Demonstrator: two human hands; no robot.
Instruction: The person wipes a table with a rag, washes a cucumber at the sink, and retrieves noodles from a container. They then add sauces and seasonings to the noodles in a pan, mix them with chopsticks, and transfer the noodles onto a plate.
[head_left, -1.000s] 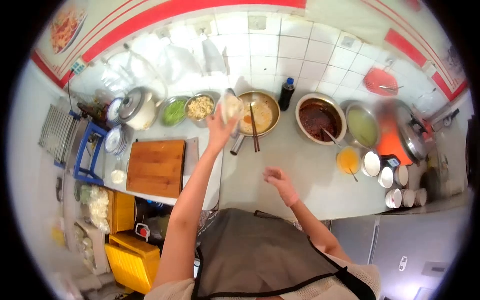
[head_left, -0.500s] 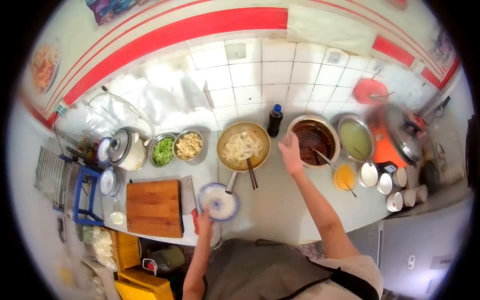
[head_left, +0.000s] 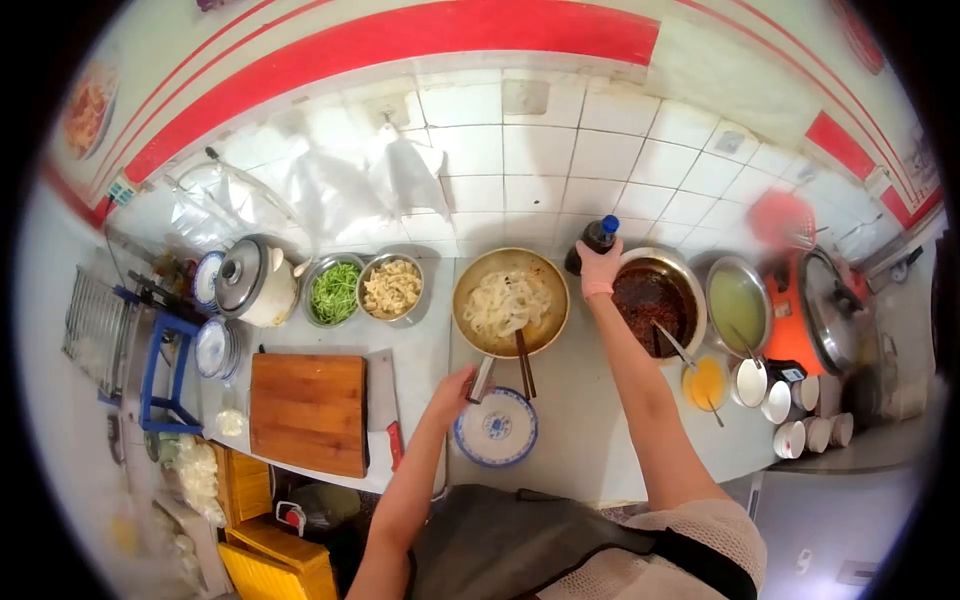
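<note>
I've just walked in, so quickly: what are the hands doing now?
Left hand: at the silver-coloured metal pan handle; whether closed cannot be told.
Right hand: closed, holding the dark, blue-capped bottle.

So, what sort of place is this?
It looks like a kitchen, perhaps a small eatery's: a pan of pale food stands on the counter, near a wooden cutting board with a red-handled knife and a large bowl of dark red sauce.
</note>
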